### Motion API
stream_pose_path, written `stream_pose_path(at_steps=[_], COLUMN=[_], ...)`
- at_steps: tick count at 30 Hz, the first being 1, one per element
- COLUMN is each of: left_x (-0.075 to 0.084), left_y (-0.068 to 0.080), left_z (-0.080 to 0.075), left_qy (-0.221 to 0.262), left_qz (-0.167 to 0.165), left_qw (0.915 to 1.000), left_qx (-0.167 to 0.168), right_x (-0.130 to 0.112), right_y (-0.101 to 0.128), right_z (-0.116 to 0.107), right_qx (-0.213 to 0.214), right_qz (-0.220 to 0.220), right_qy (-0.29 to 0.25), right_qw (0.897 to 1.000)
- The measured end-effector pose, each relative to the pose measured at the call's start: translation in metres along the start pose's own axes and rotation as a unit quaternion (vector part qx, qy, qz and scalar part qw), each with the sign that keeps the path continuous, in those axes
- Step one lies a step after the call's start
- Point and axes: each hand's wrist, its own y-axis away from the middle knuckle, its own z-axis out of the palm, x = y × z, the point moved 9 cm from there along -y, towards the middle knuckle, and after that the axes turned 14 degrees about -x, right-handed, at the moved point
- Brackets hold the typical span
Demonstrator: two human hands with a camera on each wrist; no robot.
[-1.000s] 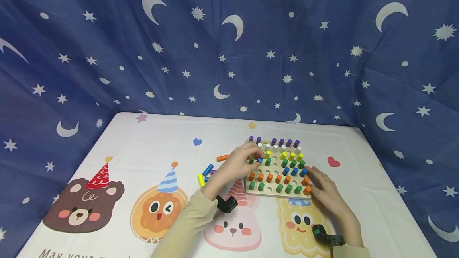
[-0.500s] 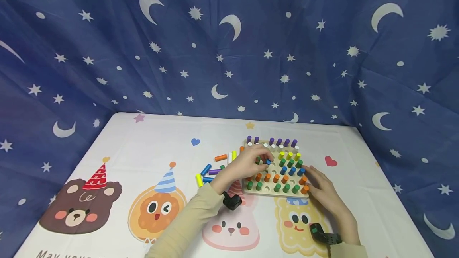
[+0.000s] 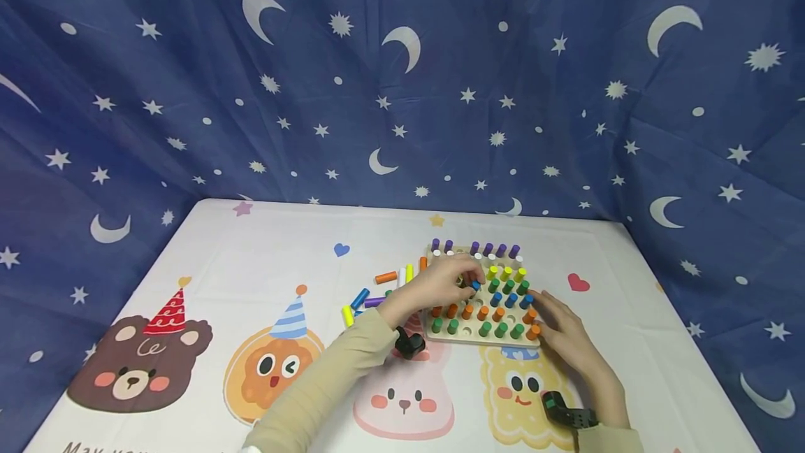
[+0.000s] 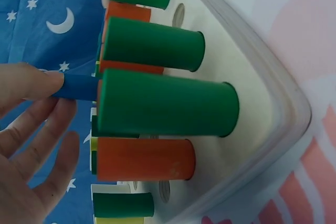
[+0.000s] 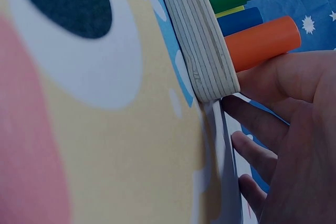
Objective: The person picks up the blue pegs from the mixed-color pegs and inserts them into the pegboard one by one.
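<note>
A wooden pegboard (image 3: 465,336) stands on the table with rows of purple, white, yellow, green, blue and orange pegs. My left hand (image 3: 462,284) reaches over its middle and pinches a blue peg (image 3: 476,286) at the blue row. In the left wrist view the blue peg (image 4: 79,86) lies level under my fingertips (image 4: 31,82), behind a big green peg (image 4: 168,109). My right hand (image 3: 547,317) rests with straight fingers against the board's right front corner. The right wrist view shows those fingers (image 5: 273,77) touching the board's edge (image 5: 202,51) below an orange peg (image 5: 262,43).
Several loose pegs (image 3: 377,292) in orange, yellow, blue, purple and white lie on the cartoon tablecloth (image 3: 251,264) left of the board. A blue star-and-moon curtain (image 3: 402,89) hangs close behind and beside the table. Some board holes near the front row stand unfilled.
My left hand has carried the blue peg rightward, from the board's left columns to its middle. The right hand has stayed at the board's corner.
</note>
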Motion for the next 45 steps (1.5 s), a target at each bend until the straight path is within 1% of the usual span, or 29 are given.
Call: stream_pose_path(at_steps=[5, 9, 15, 20, 23, 38, 45], left_x=[-0.001, -0.001, 0.000, 0.003, 0.004, 0.002, 0.000], left_y=[-0.006, -0.009, -0.014, -0.015, -0.016, -0.020, -0.021], left_z=[0.004, 0.005, 0.008, 0.010, 0.011, 0.017, 0.019], left_qy=[-0.021, -0.043, -0.049, -0.055, -0.066, -0.093, -0.096], left_qz=[0.000, 0.003, 0.014, 0.021, 0.022, 0.014, 0.011], left_qw=[0.9996, 0.9987, 0.9981, 0.9977, 0.9970, 0.9952, 0.9950], left_qx=[-0.020, -0.026, -0.033, -0.033, -0.032, -0.027, -0.028], right_x=[0.002, 0.001, 0.001, 0.001, 0.001, 0.002, 0.002], right_y=[-0.001, -0.001, -0.002, -0.002, -0.002, -0.002, -0.001], right_z=[0.003, 0.004, 0.004, 0.003, 0.002, 0.000, 0.000], right_qx=[-0.006, -0.006, -0.005, -0.002, 0.001, 0.002, 0.000], right_qz=[0.014, 0.014, 0.011, 0.008, 0.006, 0.007, 0.009], right_qy=[-0.004, -0.005, -0.004, 0.000, 0.002, -0.002, -0.004], right_qw=[1.000, 1.000, 1.000, 1.000, 1.000, 1.000, 1.000])
